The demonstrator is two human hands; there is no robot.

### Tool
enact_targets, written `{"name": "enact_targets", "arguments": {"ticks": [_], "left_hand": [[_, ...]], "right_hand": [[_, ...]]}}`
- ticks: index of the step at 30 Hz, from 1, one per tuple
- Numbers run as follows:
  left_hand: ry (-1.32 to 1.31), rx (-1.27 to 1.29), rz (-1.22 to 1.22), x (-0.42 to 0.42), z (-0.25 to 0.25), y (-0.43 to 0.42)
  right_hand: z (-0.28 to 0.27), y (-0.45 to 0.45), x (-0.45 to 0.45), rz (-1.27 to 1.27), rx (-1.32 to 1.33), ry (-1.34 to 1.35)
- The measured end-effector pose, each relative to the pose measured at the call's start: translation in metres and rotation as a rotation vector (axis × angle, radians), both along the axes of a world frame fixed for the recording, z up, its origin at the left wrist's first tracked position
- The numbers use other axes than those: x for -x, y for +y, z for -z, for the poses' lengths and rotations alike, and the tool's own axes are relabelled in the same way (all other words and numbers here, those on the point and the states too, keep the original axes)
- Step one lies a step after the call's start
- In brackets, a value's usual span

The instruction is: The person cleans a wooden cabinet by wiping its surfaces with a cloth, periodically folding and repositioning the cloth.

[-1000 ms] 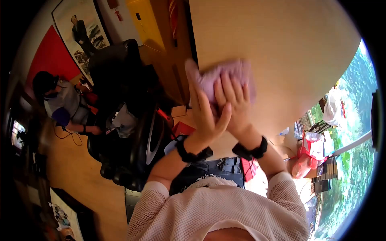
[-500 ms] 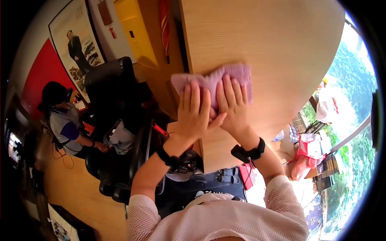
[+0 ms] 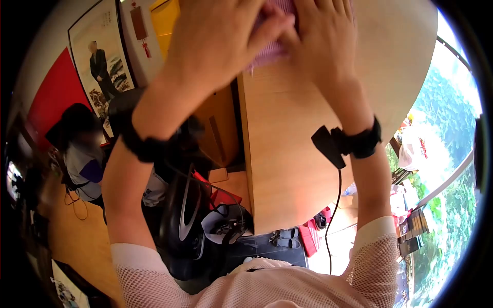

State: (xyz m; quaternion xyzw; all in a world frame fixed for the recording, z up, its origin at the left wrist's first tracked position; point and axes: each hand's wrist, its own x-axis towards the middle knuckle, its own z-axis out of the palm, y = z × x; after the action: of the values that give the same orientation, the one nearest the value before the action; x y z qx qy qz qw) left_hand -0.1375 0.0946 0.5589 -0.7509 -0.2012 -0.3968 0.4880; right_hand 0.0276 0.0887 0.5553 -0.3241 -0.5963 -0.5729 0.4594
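Note:
A pink ribbed cloth [image 3: 271, 49] shows between my two hands at the top of the head view, over a light wooden surface [image 3: 303, 169]. My left hand [image 3: 218, 43] is on the cloth's left part. Its thumb reaches across toward the right hand, while its fingertips run out of the frame. My right hand [image 3: 328, 41] lies over the right part of the cloth with its fingers extended upward. Both hands are large in view and keep hold of the cloth. Most of the cloth is hidden behind them or cut off.
A black wrist strap [image 3: 359, 141] with a dangling cable crosses the wooden surface. A seated person [image 3: 84, 154] is at the left beside a black chair [image 3: 179, 215]. Grey slippers [image 3: 285, 238] and a red box [image 3: 309, 238] lie on the floor below. Bright windows stand at right.
Both hands have moved up to the top of the frame with the cloth and appear larger. The forearms are farther apart. More of the lower wooden surface shows.

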Motion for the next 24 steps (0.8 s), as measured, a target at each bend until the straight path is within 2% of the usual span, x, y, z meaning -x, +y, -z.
{"name": "enact_targets", "arguments": {"ticks": [1,2,3,4,7,8,11,14,17,18,21,24], "left_hand": [[0.041,0.09,-0.072,0.0,0.009,-0.005],[0.009,-0.026,0.154,-0.001,0.03,0.026],[-0.002,0.086,0.183,-0.001,0.048,0.019],[0.037,0.13,0.162,0.001,0.059,0.015],[0.06,0.122,0.207,-0.001,0.041,0.017],[0.052,0.11,0.24,-0.003,0.025,0.017],[0.088,-0.15,-0.025,-0.005,-0.038,0.011],[0.055,-0.272,0.059,-0.011,-0.081,0.029],[0.055,-0.375,0.024,-0.014,-0.094,0.034],[0.063,-0.392,0.011,-0.013,-0.093,0.032],[0.053,-0.306,-0.035,-0.017,-0.059,0.018],[0.102,-0.192,-0.011,-0.016,-0.032,0.011]], "right_hand": [[0.016,-0.007,0.0,0.051,0.093,0.026],[0.032,-0.016,0.002,0.103,0.182,0.054],[0.047,-0.02,0.001,0.154,0.273,0.079],[0.057,-0.019,-0.002,0.088,0.28,0.049],[0.034,-0.02,-0.015,0.028,0.287,0.004],[0.017,-0.019,-0.014,0.03,0.249,0.008],[-0.037,0.0,-0.021,-0.023,0.002,-0.059],[-0.083,0.015,-0.032,-0.059,-0.148,-0.165],[-0.106,0.015,-0.053,0.286,-0.425,-0.523],[-0.109,0.018,-0.052,0.214,-0.499,-0.585],[-0.077,-0.002,-0.05,0.386,-0.307,-0.528],[-0.019,-0.016,-0.024,0.107,0.136,-0.067]]}}
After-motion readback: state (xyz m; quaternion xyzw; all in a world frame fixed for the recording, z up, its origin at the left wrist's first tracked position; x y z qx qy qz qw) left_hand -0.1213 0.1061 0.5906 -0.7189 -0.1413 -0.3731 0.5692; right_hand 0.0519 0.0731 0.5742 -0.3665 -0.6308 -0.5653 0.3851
